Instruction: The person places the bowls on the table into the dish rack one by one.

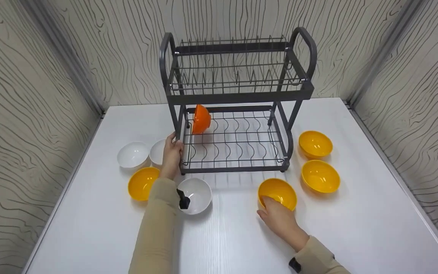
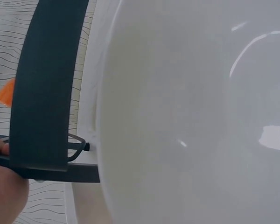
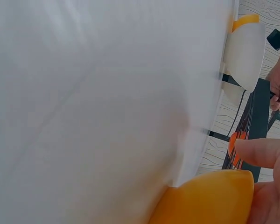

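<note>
My left hand [image 1: 171,158] grips the lower left side of the dark two-tier dish rack [image 1: 228,169]. An orange bowl [image 1: 202,120] stands on its side in the rack's lower tier, at the left. Over the near yellow bowl [image 1: 282,188] is my right hand [image 1: 280,220], its fingers reaching inside the rim. In the right wrist view the thumb [image 3: 259,151] stays apart from that bowl's wall; the fingertips are hidden. A white bowl [image 1: 200,196] sits below my left forearm and fills much of the left wrist view.
Two more yellow bowls [image 1: 315,144] [image 1: 321,176] stand right of the rack. On the left are two white bowls [image 1: 132,155] [image 1: 157,152] and a yellow bowl [image 1: 142,184], partly covered by the left arm. Patterned walls [image 1: 127,57] enclose the white table [image 1: 230,236] at the back and sides.
</note>
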A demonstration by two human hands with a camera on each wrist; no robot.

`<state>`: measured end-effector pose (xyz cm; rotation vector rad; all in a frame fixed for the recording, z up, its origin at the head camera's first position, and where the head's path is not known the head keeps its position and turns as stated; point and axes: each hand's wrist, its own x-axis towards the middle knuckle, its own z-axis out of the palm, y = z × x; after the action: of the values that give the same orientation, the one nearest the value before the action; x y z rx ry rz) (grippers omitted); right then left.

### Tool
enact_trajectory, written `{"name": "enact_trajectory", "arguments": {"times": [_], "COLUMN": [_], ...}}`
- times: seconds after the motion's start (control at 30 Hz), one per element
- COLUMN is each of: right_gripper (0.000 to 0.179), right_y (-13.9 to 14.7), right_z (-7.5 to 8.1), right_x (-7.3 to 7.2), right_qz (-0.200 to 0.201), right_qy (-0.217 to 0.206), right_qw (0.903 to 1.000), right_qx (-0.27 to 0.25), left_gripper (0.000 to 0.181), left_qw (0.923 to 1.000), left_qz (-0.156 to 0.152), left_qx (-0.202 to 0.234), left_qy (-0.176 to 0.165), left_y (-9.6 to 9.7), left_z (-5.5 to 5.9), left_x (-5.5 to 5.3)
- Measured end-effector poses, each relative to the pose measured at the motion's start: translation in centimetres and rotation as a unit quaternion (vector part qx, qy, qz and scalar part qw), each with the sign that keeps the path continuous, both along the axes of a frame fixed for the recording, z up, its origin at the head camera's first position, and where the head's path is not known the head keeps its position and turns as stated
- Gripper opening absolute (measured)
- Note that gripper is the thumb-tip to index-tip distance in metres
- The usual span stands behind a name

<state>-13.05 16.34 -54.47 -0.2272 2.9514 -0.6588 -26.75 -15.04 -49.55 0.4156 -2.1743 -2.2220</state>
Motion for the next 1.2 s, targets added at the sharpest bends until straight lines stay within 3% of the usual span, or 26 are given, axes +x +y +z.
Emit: {"name": "enact_trajectory", "arguments": {"times": [0.17,0.43,0.67,0.83,1.03,1.2], "right_gripper": [0.018,0.016,0.012,0.009,0.003,0.003], "right_y": [0.2,0.3,0.5,0.7,0.9,0.8], "right_z": [-0.2,-0.2,-0.2,0.0,0.8,2.0], "right_x": [0.1,0.3,0.6,0.8,1.2,1.4], "right_qz": [0.007,0.015,0.014,0.011,0.009,0.005], "right_qy": [0.033,0.065,0.099,0.103,0.129,0.129], "right_qw": [0.9994,0.9967,0.9935,0.9939,0.9914,0.9917], "right_qx": [0.009,0.047,0.055,0.038,0.020,0.008], "left_gripper": [0.052,0.054,0.054,0.050,0.050,0.053], "left_qw": [0.9999,1.0000,0.9994,0.9971,0.9890,0.9933], "left_qz": [0.000,-0.001,-0.007,0.017,0.077,0.060], "left_qx": [0.008,0.004,-0.028,-0.072,-0.123,-0.094], "left_qy": [-0.012,-0.007,-0.019,-0.017,0.027,0.031], "left_y": [0.2,0.2,0.3,0.8,1.5,2.2], "left_z": [-0.1,-0.1,0.5,1.4,2.1,2.8], "left_x": [-0.1,0.1,0.2,0.3,1.3,2.9]}}
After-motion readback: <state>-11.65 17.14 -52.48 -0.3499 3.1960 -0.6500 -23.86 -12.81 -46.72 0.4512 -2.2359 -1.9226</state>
